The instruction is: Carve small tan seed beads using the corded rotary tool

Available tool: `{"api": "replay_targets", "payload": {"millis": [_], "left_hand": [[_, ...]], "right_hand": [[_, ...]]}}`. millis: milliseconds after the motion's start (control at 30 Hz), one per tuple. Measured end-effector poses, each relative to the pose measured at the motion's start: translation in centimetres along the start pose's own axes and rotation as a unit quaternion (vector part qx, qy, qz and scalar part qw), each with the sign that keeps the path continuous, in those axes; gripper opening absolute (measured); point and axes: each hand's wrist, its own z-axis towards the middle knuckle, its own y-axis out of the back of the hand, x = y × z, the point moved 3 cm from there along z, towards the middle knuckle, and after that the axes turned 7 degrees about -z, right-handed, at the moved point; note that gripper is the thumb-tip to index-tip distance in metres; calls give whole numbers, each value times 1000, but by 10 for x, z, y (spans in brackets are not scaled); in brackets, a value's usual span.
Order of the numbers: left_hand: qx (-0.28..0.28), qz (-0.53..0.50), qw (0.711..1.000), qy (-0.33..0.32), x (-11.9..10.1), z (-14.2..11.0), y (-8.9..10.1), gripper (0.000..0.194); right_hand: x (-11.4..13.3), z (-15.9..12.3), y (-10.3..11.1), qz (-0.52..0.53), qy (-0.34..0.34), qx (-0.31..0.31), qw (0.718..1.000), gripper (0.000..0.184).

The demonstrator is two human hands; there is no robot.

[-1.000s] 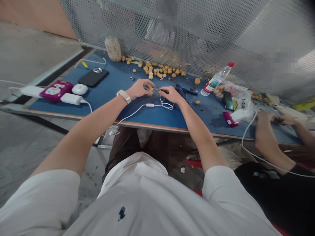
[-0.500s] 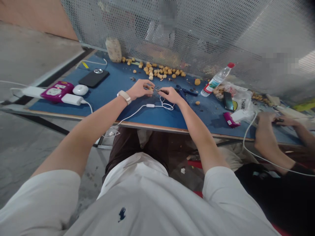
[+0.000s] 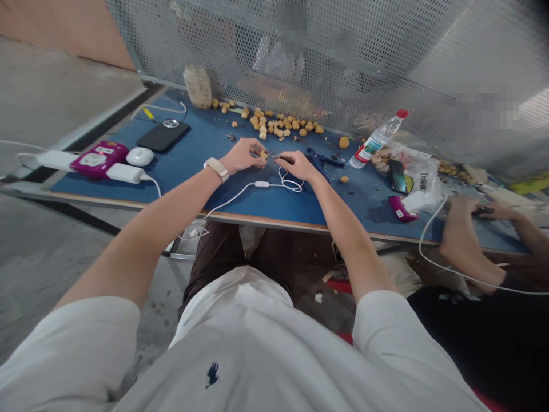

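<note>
My left hand (image 3: 251, 153), with a pale band on its wrist, pinches a small round tan fruit (image 3: 263, 154) that looks like a longan. Facing it from the right, my right hand (image 3: 295, 164) is closed on a thin metal tool (image 3: 273, 154); its kind is too small to make out. The tool's tip is at or close to the fruit. Both hands are held over the blue table (image 3: 274, 209). A looped white cable (image 3: 292, 185) with an inline switch lies below my right hand, and blue-handled pliers (image 3: 326, 158) lie to its right.
A pile of round tan fruits (image 3: 283, 123) lies along the perforated metal screen (image 3: 240, 68). Left are a phone (image 3: 163, 137), a white case (image 3: 140, 156) and a purple power strip (image 3: 96, 160). Right are a bottle (image 3: 377, 140), a plastic bag (image 3: 422, 171) and a co-worker's hands (image 3: 463, 205).
My hands stay almost in place; the fruit in my left fingers shows a little more, with the tool's tip close to it. The co-worker's arm has shifted slightly left.
</note>
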Motion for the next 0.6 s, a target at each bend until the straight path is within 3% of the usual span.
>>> {"api": "replay_targets", "payload": {"millis": [600], "left_hand": [[-8,7,1000,-9,-7,-4,-4,31]], "right_hand": [[6,-2,1,14,-34,-19,999,76]]}}
